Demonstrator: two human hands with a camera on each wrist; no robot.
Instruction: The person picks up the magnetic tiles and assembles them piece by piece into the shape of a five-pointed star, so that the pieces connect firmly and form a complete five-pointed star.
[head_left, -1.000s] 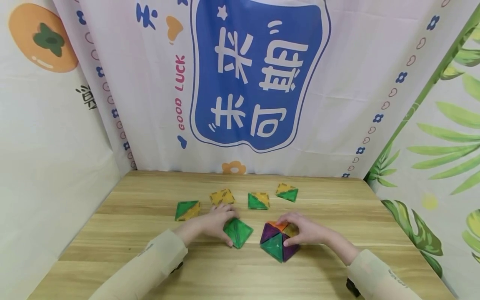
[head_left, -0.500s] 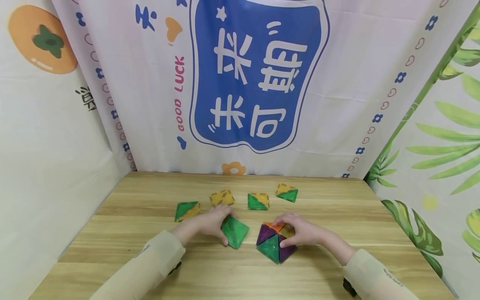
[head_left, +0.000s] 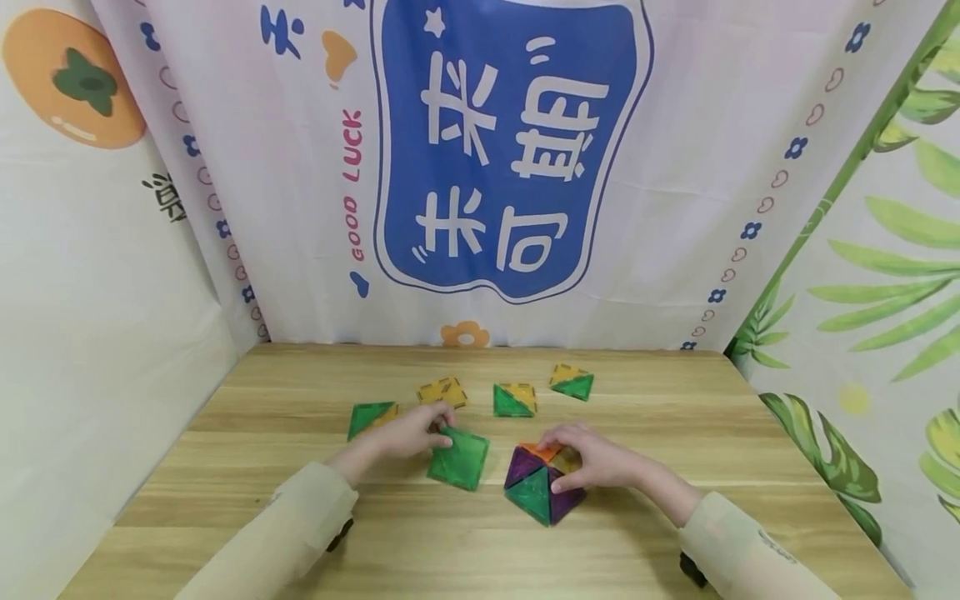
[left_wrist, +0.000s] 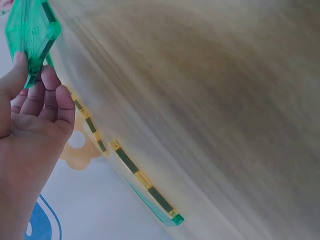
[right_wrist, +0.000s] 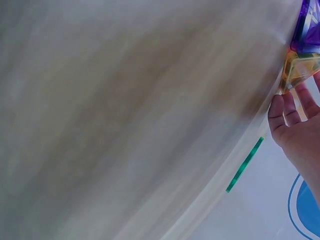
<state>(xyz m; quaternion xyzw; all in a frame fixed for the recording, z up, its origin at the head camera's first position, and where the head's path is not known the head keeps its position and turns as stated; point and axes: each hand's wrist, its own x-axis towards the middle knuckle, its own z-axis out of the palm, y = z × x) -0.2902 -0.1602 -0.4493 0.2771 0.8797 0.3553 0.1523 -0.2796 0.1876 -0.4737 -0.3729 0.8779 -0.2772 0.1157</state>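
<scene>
My left hand [head_left: 416, 433] pinches green magnetic tiles [head_left: 461, 461] by a corner, thumb on one face. The left wrist view shows the translucent green tiles [left_wrist: 35, 31] edge-on and raised, thumb and fingertips at their lower corner. My right hand [head_left: 596, 460] grips a many-coloured shape of triangular magnetic tiles [head_left: 531, 493], with green, purple, orange and yellow faces meeting at a middle point. In the right wrist view, fingertips of the right hand [right_wrist: 300, 117] touch its yellow tile [right_wrist: 299, 69], below a purple tile [right_wrist: 307, 30]. The palm hides part of this shape.
Behind the hands lie a yellow tile pair [head_left: 442, 392] and two green-and-yellow pairs, one in the middle [head_left: 514, 400] and one at right [head_left: 572, 382]. Another green-and-yellow pair [head_left: 371, 417] is partly behind the left hand. A printed curtain [head_left: 315, 317] hangs at the table's [head_left: 420, 550] back edge.
The left hand has turned the green tiles, which now show as a plain square without the middle seam, and moved slightly left. The right hand and its shape have shifted a little left.
</scene>
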